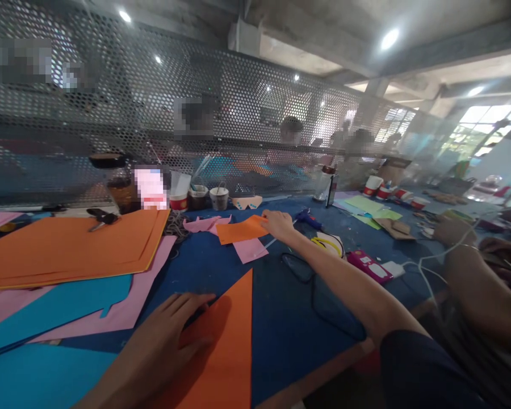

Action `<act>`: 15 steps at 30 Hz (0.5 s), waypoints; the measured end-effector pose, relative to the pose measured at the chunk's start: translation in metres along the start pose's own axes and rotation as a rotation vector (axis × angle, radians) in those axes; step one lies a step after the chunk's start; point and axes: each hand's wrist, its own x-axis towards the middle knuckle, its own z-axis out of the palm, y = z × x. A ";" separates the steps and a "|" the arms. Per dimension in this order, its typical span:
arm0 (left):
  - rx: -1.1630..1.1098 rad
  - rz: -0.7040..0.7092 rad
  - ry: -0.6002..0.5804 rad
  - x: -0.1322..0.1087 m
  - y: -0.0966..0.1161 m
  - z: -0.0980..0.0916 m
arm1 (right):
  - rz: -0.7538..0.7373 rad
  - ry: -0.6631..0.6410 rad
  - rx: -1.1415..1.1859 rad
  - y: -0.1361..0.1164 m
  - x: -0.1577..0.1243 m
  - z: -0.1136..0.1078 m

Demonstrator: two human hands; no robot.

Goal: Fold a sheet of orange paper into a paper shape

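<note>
My right hand (279, 222) is stretched forward over the table, its fingers closed on the right end of an orange paper strip (241, 229). Under that strip lies a pink paper piece (251, 250), and a folded pink paper (204, 224) is just to its left. Close to me, my left hand (170, 335) rests over the left edge of a large orange paper sheet (234, 329) with a pointed top. Its fingers are extended and the thumb is apart, with nothing gripped between them.
Stacked orange sheets (68, 244) with keys (102, 218) on top lie left, above blue (68, 301) and pink paper. Paper cups (219, 199) line the perforated screen (247, 113). A blue glue gun (309, 218), black cable and purple box (369, 266) lie right, near another person's arm (468, 272).
</note>
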 end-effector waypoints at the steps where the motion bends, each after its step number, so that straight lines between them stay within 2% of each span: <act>1: 0.002 0.005 0.005 0.000 -0.003 0.001 | -0.002 0.014 0.043 0.003 0.004 -0.003; 5: -0.007 0.018 -0.008 0.000 -0.012 0.006 | 0.028 0.098 0.201 0.030 0.034 -0.023; 9: -0.010 0.014 -0.023 -0.001 -0.014 0.007 | 0.135 0.188 0.298 0.073 0.069 -0.041; 15: 0.017 0.011 -0.002 -0.001 -0.012 0.006 | 0.339 0.249 0.339 0.141 0.103 -0.046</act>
